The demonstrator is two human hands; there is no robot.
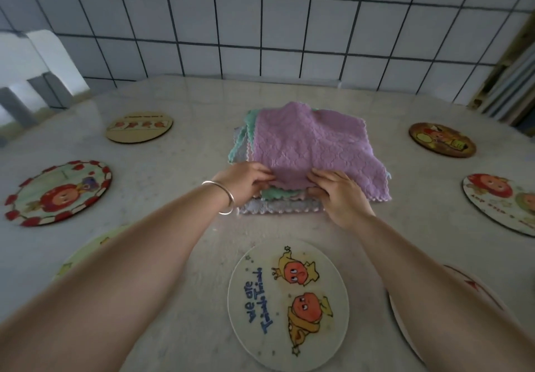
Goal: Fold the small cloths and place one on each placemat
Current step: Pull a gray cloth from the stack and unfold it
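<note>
Stack of small cloths, centre of worktop [179, 105], both hands at its near edge.

Purple cloth [312, 149] uppermost, lying askew over green cloth [240, 146] and lower layers. Left hand [246, 182] with bangle [221, 196] and right hand [341, 195] pinched shut on near hem of purple cloth. Round placemats ringed about the stack: lettered placemat [289, 305] nearest, red-bordered placemat [58, 192] at left; none bearing a cloth.
</note>
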